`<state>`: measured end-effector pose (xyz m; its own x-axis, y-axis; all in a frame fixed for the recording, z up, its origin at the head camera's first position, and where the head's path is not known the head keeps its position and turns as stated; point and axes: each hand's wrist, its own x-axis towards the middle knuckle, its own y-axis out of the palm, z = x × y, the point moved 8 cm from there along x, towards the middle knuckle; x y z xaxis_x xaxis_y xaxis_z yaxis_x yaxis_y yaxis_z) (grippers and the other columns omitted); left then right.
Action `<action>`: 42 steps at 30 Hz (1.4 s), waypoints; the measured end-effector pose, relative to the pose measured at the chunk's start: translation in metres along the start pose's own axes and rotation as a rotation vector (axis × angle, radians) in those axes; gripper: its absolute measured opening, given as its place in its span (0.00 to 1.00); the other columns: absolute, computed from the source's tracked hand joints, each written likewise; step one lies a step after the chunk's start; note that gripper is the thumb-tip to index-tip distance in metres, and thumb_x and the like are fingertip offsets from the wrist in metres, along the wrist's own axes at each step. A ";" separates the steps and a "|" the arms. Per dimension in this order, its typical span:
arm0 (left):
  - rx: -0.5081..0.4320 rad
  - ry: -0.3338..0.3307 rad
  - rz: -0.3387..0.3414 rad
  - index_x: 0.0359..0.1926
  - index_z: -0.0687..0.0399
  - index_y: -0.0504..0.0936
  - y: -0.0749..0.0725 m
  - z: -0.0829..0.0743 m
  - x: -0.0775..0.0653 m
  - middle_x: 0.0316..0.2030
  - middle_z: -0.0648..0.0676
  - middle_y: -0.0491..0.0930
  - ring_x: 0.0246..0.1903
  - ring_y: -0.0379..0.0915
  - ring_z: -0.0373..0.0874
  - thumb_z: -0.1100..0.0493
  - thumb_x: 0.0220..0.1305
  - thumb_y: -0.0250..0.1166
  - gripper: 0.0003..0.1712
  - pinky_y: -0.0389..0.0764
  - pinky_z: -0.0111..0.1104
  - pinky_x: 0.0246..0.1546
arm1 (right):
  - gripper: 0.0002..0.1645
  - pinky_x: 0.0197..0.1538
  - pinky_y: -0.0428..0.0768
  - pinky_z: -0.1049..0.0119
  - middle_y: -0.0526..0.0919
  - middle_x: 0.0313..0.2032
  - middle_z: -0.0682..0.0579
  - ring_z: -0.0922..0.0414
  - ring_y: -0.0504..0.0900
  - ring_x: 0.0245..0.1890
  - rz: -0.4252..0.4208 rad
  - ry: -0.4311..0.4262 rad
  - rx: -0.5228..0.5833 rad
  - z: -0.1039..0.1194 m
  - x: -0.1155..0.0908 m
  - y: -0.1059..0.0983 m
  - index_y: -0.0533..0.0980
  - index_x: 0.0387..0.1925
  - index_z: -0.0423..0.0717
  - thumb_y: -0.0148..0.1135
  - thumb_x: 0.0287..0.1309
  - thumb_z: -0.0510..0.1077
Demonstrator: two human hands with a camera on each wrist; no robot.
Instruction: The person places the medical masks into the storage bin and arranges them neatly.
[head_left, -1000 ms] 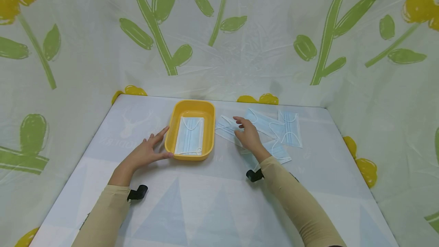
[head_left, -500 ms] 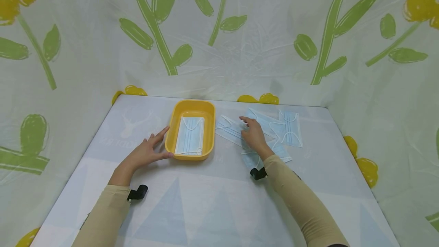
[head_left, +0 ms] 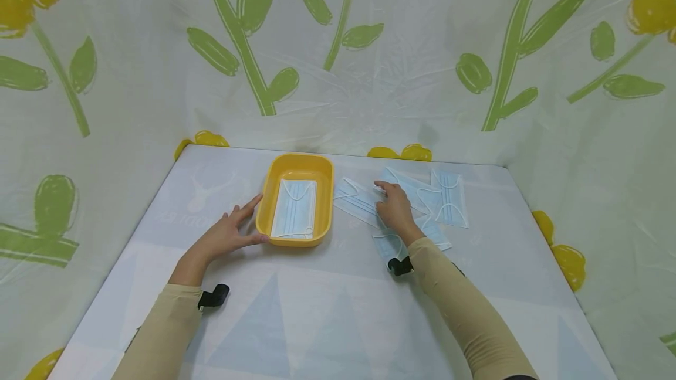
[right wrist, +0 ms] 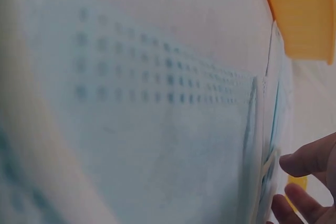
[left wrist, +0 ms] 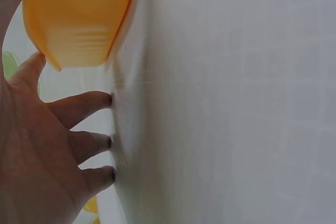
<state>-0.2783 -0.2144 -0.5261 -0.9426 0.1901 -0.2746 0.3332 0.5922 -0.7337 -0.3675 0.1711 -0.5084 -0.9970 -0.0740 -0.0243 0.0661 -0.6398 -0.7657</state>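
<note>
1. Head: 1 yellow tray [head_left: 328,210], near worktop [head_left: 317,333] far edge, L of ctr; min. 1 blue mask [head_left: 294,210] inside. Min. 4 loose masks [head_left: 451,198], overlapping, twd far R corner. L hand [head_left: 224,234]: digits spread, thumb + index touching tray. R hand [head_left: 395,209]: over loose masks; contact unclear.
2. L wrist: 3 other fingertips at worktop surface, unclear in head view.
3. R wrist: thumb/fingers apart, beside mask edge; dot rows on nearest mask, n/v in head view.
</note>
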 end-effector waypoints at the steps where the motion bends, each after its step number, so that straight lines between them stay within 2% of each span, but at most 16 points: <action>1: -0.001 0.000 0.000 0.81 0.22 0.39 0.000 0.000 0.000 0.80 0.58 0.47 0.76 0.31 0.74 0.24 0.53 0.68 0.64 0.40 0.77 0.64 | 0.35 0.61 0.72 0.41 0.71 0.65 0.38 0.42 0.73 0.57 -0.002 0.002 -0.007 -0.001 0.000 0.000 0.71 0.71 0.48 0.56 0.61 0.31; 11: -0.003 -0.004 -0.001 0.81 0.22 0.39 0.000 -0.001 -0.001 0.80 0.58 0.47 0.75 0.30 0.76 0.24 0.52 0.69 0.64 0.41 0.78 0.63 | 0.35 0.67 0.64 0.35 0.69 0.66 0.37 0.40 0.70 0.63 0.000 0.055 -0.036 -0.010 0.001 0.001 0.70 0.71 0.50 0.58 0.62 0.34; 17: 0.002 -0.014 0.000 0.81 0.22 0.39 0.000 -0.001 0.000 0.80 0.58 0.47 0.75 0.30 0.76 0.23 0.51 0.69 0.65 0.41 0.78 0.63 | 0.36 0.68 0.64 0.37 0.68 0.67 0.37 0.38 0.68 0.66 0.002 0.083 -0.082 -0.012 0.002 -0.002 0.70 0.71 0.50 0.60 0.61 0.36; 23: 0.005 -0.015 0.001 0.81 0.22 0.39 0.000 -0.002 -0.001 0.80 0.58 0.47 0.75 0.30 0.77 0.23 0.52 0.68 0.65 0.41 0.79 0.63 | 0.36 0.67 0.65 0.38 0.71 0.64 0.38 0.39 0.69 0.64 0.002 0.091 -0.084 -0.015 0.002 -0.003 0.70 0.71 0.48 0.60 0.59 0.36; 29: -0.003 -0.005 0.001 0.81 0.22 0.39 0.000 -0.002 -0.001 0.80 0.59 0.48 0.76 0.30 0.75 0.25 0.52 0.69 0.64 0.41 0.78 0.63 | 0.37 0.67 0.65 0.39 0.74 0.59 0.41 0.43 0.72 0.58 0.025 0.106 -0.035 -0.018 0.002 -0.001 0.69 0.72 0.49 0.60 0.60 0.36; 34: -0.002 0.005 -0.001 0.80 0.21 0.39 -0.001 -0.002 -0.002 0.80 0.58 0.48 0.75 0.31 0.76 0.25 0.53 0.69 0.64 0.41 0.78 0.63 | 0.36 0.64 0.71 0.44 0.76 0.59 0.40 0.43 0.73 0.55 0.051 0.081 0.019 -0.019 0.001 0.000 0.69 0.71 0.49 0.59 0.60 0.35; 42: -0.002 0.006 -0.001 0.80 0.20 0.39 -0.001 -0.003 -0.001 0.80 0.58 0.48 0.75 0.31 0.75 0.25 0.53 0.69 0.64 0.41 0.78 0.63 | 0.30 0.65 0.75 0.45 0.76 0.64 0.40 0.43 0.74 0.60 0.132 0.064 0.060 -0.018 0.001 0.001 0.71 0.71 0.54 0.60 0.68 0.43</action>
<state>-0.2772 -0.2130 -0.5236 -0.9430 0.1939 -0.2704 0.3322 0.5941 -0.7326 -0.3695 0.1838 -0.5208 -0.9799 -0.1133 -0.1645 0.1975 -0.6726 -0.7131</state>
